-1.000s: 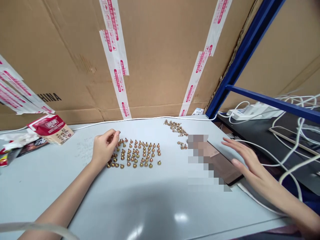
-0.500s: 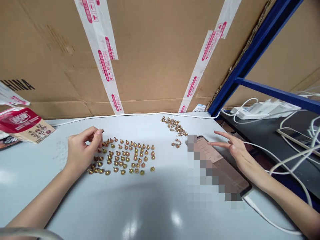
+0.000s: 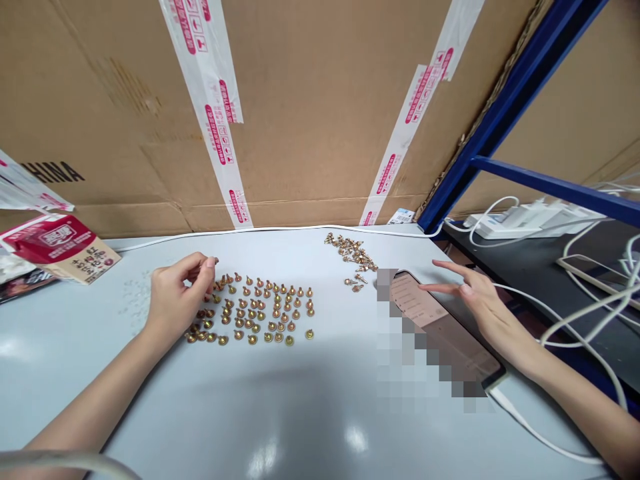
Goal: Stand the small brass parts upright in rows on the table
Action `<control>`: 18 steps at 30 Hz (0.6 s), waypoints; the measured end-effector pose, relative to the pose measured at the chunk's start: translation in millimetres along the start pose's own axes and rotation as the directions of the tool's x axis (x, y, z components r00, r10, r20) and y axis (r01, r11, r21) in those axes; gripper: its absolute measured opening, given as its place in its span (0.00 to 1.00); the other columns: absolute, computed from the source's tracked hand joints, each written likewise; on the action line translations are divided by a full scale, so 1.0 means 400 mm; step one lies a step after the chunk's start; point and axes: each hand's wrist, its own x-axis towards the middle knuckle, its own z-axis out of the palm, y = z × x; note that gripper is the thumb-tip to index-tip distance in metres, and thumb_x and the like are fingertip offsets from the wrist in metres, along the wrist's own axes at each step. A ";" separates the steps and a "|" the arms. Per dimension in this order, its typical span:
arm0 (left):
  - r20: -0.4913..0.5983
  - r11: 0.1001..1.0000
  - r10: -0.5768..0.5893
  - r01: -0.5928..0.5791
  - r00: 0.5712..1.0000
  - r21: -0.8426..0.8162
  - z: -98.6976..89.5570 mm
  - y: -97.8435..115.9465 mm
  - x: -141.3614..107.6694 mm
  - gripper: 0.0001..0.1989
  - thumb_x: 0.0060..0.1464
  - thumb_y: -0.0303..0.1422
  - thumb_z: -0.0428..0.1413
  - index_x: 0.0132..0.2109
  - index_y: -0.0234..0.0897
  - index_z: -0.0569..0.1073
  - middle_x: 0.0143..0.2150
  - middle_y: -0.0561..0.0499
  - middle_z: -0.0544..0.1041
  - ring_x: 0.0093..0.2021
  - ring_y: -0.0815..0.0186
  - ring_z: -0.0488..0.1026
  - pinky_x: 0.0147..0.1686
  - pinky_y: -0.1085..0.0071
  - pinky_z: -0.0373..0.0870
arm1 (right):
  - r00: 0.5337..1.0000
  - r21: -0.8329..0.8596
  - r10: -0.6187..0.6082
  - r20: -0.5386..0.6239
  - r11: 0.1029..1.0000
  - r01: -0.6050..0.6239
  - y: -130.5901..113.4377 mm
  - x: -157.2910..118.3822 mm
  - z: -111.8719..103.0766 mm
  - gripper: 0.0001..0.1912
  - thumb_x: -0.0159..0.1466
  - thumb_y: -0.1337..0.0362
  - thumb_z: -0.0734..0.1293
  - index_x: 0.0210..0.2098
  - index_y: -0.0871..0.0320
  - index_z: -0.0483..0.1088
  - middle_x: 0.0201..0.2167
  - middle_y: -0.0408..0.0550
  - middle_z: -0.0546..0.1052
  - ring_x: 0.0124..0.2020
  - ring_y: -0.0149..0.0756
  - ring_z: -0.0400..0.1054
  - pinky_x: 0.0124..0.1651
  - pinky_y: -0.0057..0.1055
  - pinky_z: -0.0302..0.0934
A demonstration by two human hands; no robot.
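My left hand point(image 3: 183, 291) is pinched at the left end of rows of small brass-coloured screws point(image 3: 261, 315). The tip of a small brownish screw point(image 3: 216, 261) shows between its thumb and forefinger; the rest is hidden. Most screws in the rows stand on their round heads, shanks up. My right hand point(image 3: 483, 303) hovers over a phone point(image 3: 463, 340), two fingers stretched out near its lit screen and holding nothing. Part of the phone is pixelated. A loose heap of similar screws point(image 3: 351, 253) lies behind the phone's upper end.
A red and beige carton point(image 3: 65, 247) stands at the left beside faint clear bits point(image 3: 135, 303). Cardboard point(image 3: 310, 113) walls off the back. On the right are a blue metal frame point(image 3: 550, 183), a white power strip point(image 3: 530, 220), tangled cables point(image 3: 595, 333) and a second phone point(image 3: 595, 277).
The whole view has shifted slightly, so the items at left appear farther right. Lines on the phone's screen look different. Both hands keep nearly the same pose.
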 end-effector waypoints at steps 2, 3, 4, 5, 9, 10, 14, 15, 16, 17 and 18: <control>0.000 1.000 0.001 -0.001 1.000 0.003 0.001 0.001 0.000 0.17 0.55 0.37 0.46 0.20 0.36 0.61 0.14 0.58 0.63 0.16 0.75 0.60 0.22 0.77 0.58 | 1.000 -0.011 -0.017 -0.002 1.000 0.017 -0.003 -0.001 -0.002 0.28 0.64 0.51 0.44 0.41 0.47 0.73 0.57 0.41 0.60 0.59 0.44 0.50 0.62 0.47 0.42; 0.001 1.000 0.002 -0.002 1.000 0.005 0.001 0.002 0.000 0.17 0.55 0.37 0.46 0.20 0.36 0.61 0.14 0.58 0.63 0.17 0.75 0.60 0.23 0.77 0.58 | 1.000 -0.015 -0.026 0.001 1.000 0.026 -0.004 -0.002 -0.002 0.28 0.64 0.51 0.44 0.41 0.47 0.72 0.57 0.41 0.60 0.59 0.44 0.50 0.62 0.47 0.42; -0.001 1.000 0.004 -0.004 1.000 0.006 0.001 0.003 0.000 0.17 0.55 0.37 0.46 0.20 0.36 0.61 0.14 0.58 0.63 0.17 0.75 0.60 0.23 0.76 0.58 | 0.999 -0.018 -0.036 0.005 0.999 0.036 -0.005 -0.002 -0.003 0.28 0.64 0.51 0.44 0.42 0.47 0.72 0.58 0.41 0.59 0.59 0.44 0.50 0.62 0.47 0.42; 0.002 1.000 0.003 -0.003 1.000 0.007 0.001 0.004 0.000 0.17 0.55 0.37 0.46 0.20 0.36 0.61 0.14 0.58 0.63 0.17 0.74 0.60 0.23 0.76 0.58 | 0.999 -0.022 -0.047 0.012 0.999 0.047 -0.007 -0.003 -0.002 0.28 0.64 0.51 0.44 0.43 0.47 0.72 0.58 0.41 0.59 0.60 0.44 0.49 0.62 0.47 0.42; 0.028 1.000 -0.008 0.008 1.000 0.010 -0.001 0.008 0.001 0.16 0.55 0.37 0.46 0.21 0.36 0.61 0.15 0.58 0.63 0.17 0.73 0.60 0.24 0.75 0.58 | 0.995 -0.041 -0.081 0.064 0.996 0.083 -0.003 -0.006 0.001 0.27 0.64 0.50 0.45 0.44 0.45 0.71 0.59 0.40 0.57 0.60 0.46 0.48 0.62 0.48 0.40; 0.032 1.000 -0.010 0.010 0.999 0.013 -0.001 0.008 0.001 0.16 0.55 0.37 0.46 0.21 0.36 0.61 0.15 0.58 0.63 0.17 0.73 0.60 0.24 0.75 0.59 | 0.994 -0.038 -0.083 0.068 0.996 0.086 0.000 -0.006 0.002 0.26 0.64 0.50 0.45 0.45 0.45 0.71 0.59 0.40 0.57 0.60 0.46 0.47 0.62 0.49 0.40; 0.028 1.000 -0.012 0.011 1.000 0.019 -0.001 0.007 0.002 0.16 0.54 0.37 0.46 0.21 0.36 0.61 0.15 0.58 0.63 0.18 0.73 0.60 0.24 0.75 0.59 | 0.996 -0.001 -0.081 0.047 0.997 0.081 0.016 -0.006 0.001 0.27 0.64 0.51 0.44 0.47 0.44 0.69 0.60 0.38 0.55 0.61 0.45 0.45 0.63 0.48 0.35; 0.029 1.000 -0.015 0.014 0.999 0.019 -0.001 0.007 0.001 0.16 0.54 0.37 0.46 0.21 0.36 0.61 0.15 0.58 0.63 0.18 0.73 0.60 0.24 0.75 0.59 | 0.996 0.009 -0.081 0.046 0.997 0.081 0.018 -0.006 0.000 0.27 0.64 0.50 0.44 0.47 0.44 0.69 0.60 0.38 0.55 0.61 0.45 0.45 0.63 0.47 0.35; 0.032 1.000 -0.017 0.016 0.999 0.018 -0.001 0.007 0.001 0.16 0.54 0.37 0.46 0.21 0.36 0.61 0.15 0.58 0.63 0.17 0.73 0.60 0.24 0.75 0.59 | 0.996 0.018 -0.079 0.048 0.997 0.078 0.018 -0.006 -0.001 0.27 0.64 0.50 0.44 0.47 0.44 0.68 0.60 0.38 0.55 0.61 0.45 0.45 0.63 0.47 0.34; 0.035 1.000 -0.019 0.018 0.999 0.017 -0.001 0.007 0.001 0.16 0.54 0.38 0.46 0.21 0.36 0.61 0.15 0.58 0.63 0.17 0.74 0.60 0.24 0.76 0.59 | 0.996 0.027 -0.075 0.051 0.997 0.073 0.018 -0.006 -0.002 0.27 0.64 0.50 0.44 0.47 0.44 0.68 0.60 0.37 0.55 0.61 0.45 0.45 0.63 0.46 0.34; 0.038 1.000 -0.019 0.019 0.999 0.016 -0.001 0.007 0.000 0.16 0.54 0.38 0.46 0.21 0.36 0.61 0.15 0.58 0.63 0.17 0.74 0.60 0.24 0.76 0.59 | 0.996 0.035 -0.072 0.057 0.997 0.070 0.017 -0.007 -0.002 0.27 0.64 0.50 0.44 0.47 0.43 0.68 0.60 0.37 0.55 0.61 0.45 0.44 0.63 0.46 0.34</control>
